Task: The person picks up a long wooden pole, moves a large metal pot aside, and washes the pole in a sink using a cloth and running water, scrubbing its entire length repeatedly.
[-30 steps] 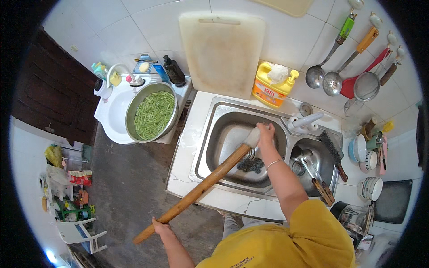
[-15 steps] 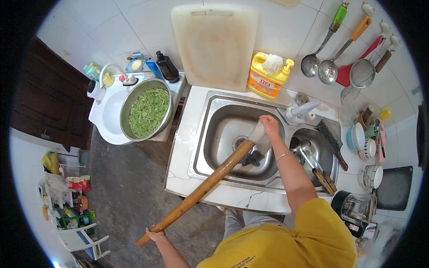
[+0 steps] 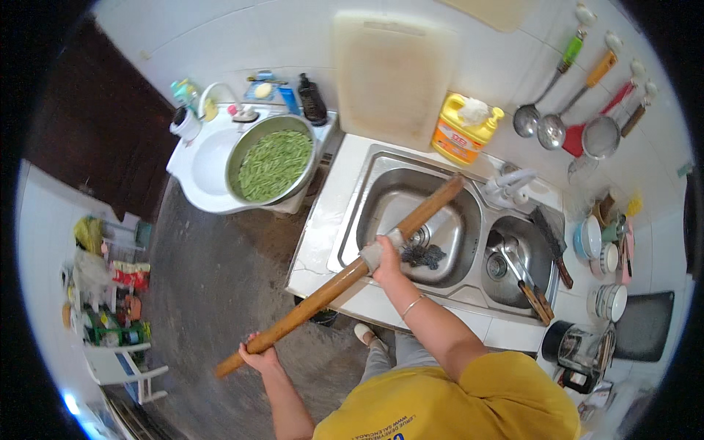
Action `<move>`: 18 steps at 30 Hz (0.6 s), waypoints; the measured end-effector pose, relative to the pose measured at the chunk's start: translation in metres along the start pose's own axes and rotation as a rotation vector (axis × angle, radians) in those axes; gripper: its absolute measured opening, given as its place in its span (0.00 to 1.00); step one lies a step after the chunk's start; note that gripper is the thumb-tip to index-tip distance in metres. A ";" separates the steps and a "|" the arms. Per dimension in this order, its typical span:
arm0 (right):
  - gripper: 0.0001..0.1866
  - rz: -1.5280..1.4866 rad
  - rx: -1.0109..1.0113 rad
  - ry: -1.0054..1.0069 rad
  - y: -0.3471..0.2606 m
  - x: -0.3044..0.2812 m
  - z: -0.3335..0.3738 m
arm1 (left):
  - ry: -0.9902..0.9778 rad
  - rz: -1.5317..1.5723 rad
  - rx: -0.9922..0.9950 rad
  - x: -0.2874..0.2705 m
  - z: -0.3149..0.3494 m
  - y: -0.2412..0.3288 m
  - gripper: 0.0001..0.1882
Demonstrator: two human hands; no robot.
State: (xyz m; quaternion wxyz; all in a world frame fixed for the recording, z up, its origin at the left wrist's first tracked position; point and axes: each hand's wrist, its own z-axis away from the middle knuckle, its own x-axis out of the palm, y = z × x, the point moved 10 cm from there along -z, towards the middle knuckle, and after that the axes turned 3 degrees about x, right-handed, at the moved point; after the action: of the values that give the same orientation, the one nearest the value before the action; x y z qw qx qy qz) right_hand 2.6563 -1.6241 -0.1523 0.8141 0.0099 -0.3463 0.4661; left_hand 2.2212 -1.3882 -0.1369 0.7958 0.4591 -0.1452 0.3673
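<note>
A long, thick wooden rolling pin [image 3: 315, 302] slants from the lower left up over the sink. Near its lower end, my left hand [image 3: 259, 356] is closed around the wood. My right hand [image 3: 386, 264] is closed on a whitish cloth [image 3: 372, 254] wrapped around the middle of the pin, above the counter's front edge. The bare upper end reaches over the large steel sink basin [image 3: 378, 213]. Below the pin, a dark, frizzy scouring pad [image 3: 425, 256] lies beside the drain.
A metal pot [image 3: 233, 176] of cut green beans stands on the washbasin at left. In the small basin are long-handled utensils [image 3: 524, 277]. A yellow detergent jug [image 3: 462, 139] and cutting board [image 3: 392, 81] stand behind the sink. Bowls [image 3: 607, 297] line the right side.
My right hand has slid down the rolling pin with the cloth, from its upper end to the middle. The upper end is now uncovered, further over the sink. The view has shifted.
</note>
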 end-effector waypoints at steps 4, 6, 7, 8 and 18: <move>0.15 -0.148 -0.033 -0.185 -0.042 0.032 0.030 | 0.104 0.048 -0.079 0.036 0.037 0.031 0.23; 0.14 -0.149 -0.061 -0.329 -0.067 0.065 0.059 | 0.362 -0.057 -0.091 0.019 0.040 0.060 0.26; 0.14 -0.123 -0.066 -0.372 -0.073 0.080 0.069 | 0.373 -0.110 -0.110 0.011 0.040 0.065 0.27; 0.14 -0.103 -0.067 -0.411 -0.076 0.093 0.082 | 0.332 -0.092 -0.075 0.002 0.035 0.070 0.26; 0.13 -0.035 -0.097 -0.359 -0.004 0.124 0.102 | -0.177 0.103 0.025 0.083 0.069 0.072 0.13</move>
State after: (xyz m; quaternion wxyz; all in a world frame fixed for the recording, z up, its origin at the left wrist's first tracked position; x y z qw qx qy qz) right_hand 2.6435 -1.5679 -0.0028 0.7466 0.0598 -0.5079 0.4255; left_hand 2.2341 -1.3867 -0.0080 0.7540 0.4917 -0.2338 0.3676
